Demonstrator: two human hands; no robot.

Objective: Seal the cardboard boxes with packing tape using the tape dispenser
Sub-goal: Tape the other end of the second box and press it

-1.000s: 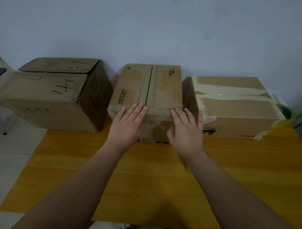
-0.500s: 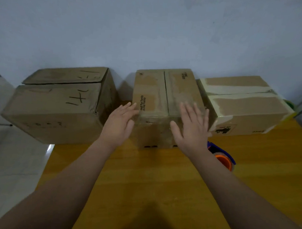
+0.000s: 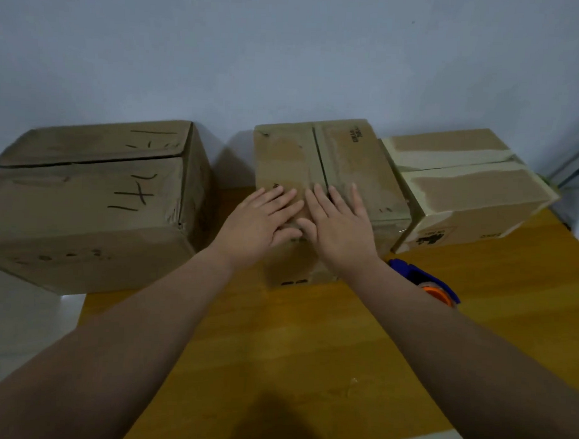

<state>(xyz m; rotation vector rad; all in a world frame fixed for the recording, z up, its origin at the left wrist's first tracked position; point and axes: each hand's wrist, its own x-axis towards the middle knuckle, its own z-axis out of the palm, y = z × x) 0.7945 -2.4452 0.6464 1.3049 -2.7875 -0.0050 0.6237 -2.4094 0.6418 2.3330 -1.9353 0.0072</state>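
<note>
A: Nearest items?

B: Table, yellow wood grain, across bottom centre and lower right. Pale floor at lower left. Left forearm and right forearm, both bare, rising from the bottom corners toward centre.

A: Hands?

B: Left hand and right hand side by side at frame centre, palms down. Fingers straight, slightly spread, pressed flat on top of mid box near its front edge. Thumbs turned inward, nearly meeting. Nothing gripped in either.

A: Dispenser?

B: Dispenser lying on table, right of centre, just beside right forearm and partly hidden by it. Blue body, orange core. Apart from both hands, near front right corner of mid box.

A: Boxes?

B: Three in a row at mid-frame. Mid box at centre, flaps closed, dark seam running front to back, near end under right hand's fingers. Tape over that seam: cannot tell. Left box at left, largest, black pen marks on top, overhanging table's left edge. Right box at right, close against mid box, contact not clear; pale tape strips along seam and edges.

A: Farthest?

B: Plain pale wall across upper half, behind all three boxes.
</note>
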